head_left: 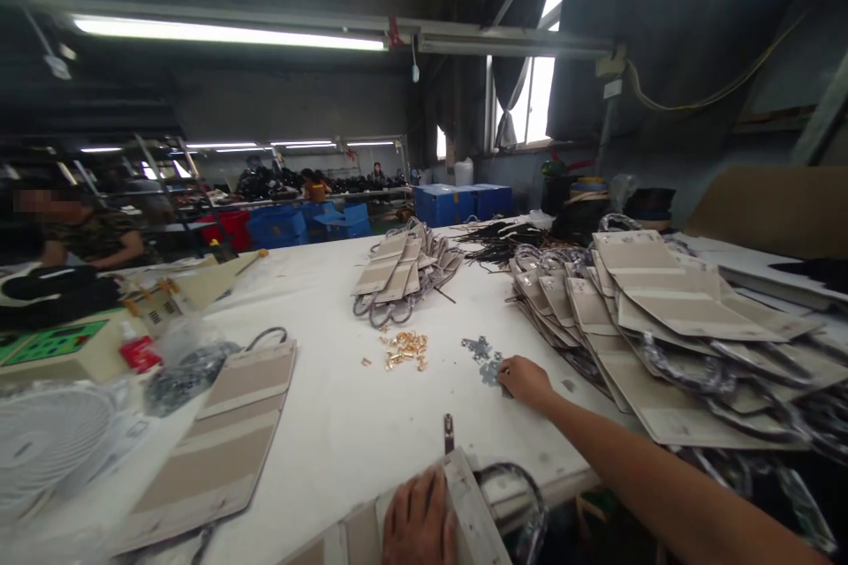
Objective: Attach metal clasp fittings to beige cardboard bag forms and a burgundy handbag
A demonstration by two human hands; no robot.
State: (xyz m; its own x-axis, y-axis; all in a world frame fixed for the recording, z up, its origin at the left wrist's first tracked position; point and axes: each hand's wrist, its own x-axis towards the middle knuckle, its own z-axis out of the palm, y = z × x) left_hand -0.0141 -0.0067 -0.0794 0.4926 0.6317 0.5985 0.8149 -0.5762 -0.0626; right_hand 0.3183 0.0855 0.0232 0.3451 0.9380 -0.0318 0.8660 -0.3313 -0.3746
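Forearm [629,459] and wrist on the right side were seen in the head view to be stretched in from the lower right over the white table [344,424]. The right hand [526,381] was held low, with its fingers curled and brought together at the edge of a scatter of grey metal pieces [488,351]. Its grip was nearly closed, but whether a piece was pinched there could not be told, the fingertips being small and partly hidden. The left hand [419,519] was laid back-up and flattened at the bottom edge, fingers side by side, with nothing clasped.

A clear plastic bag [189,375], filled with small metallic pieces, was set at the left, near a red bottle [138,351]. Blue bins [275,228] and blue boxes [443,205] were placed in the background.

A beige panel [473,503] was covered in part by the left hand, its dark curved handle [533,494] turned to the right. The grey pieces were spread beyond that panel, right at the other hand's fingertips. Gold pieces [405,350] were heaped farther left, apart from both hands. More panels [669,300] were stacked to the right of the grey pieces.
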